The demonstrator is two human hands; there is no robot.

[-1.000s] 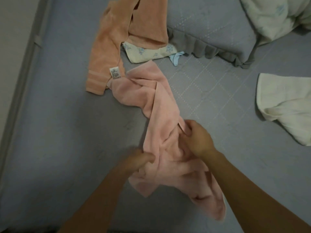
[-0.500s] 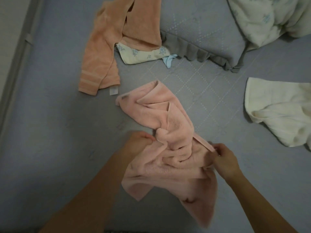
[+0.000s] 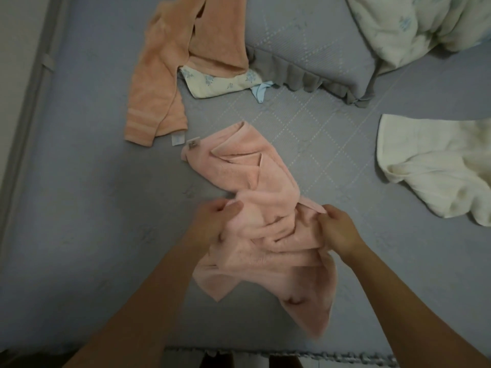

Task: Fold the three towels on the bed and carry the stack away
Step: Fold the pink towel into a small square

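A crumpled pink towel [image 3: 255, 187] lies in the middle of the grey-blue bed [image 3: 79, 208], its near end bunched and lifted. My left hand [image 3: 215, 221] grips its left edge. My right hand [image 3: 337, 229] pinches its right edge. An orange towel [image 3: 164, 83] lies rumpled at the back left, its label close to the pink towel's far corner. A cream towel [image 3: 435, 166] lies loosely heaped at the right.
A grey ruffled pillow [image 3: 305, 46] sits at the back, with a floral cloth [image 3: 218, 83] and a small blue cloth [image 3: 261, 90] beside it. A pale floral duvet [image 3: 414, 25] is bunched at the back right. The bed's left edge [image 3: 32, 102] runs along a wall.
The pink towel has been pulled toward me, away from the orange towel. My right hand shifted from the towel's middle to its right edge, and my hands spread apart.
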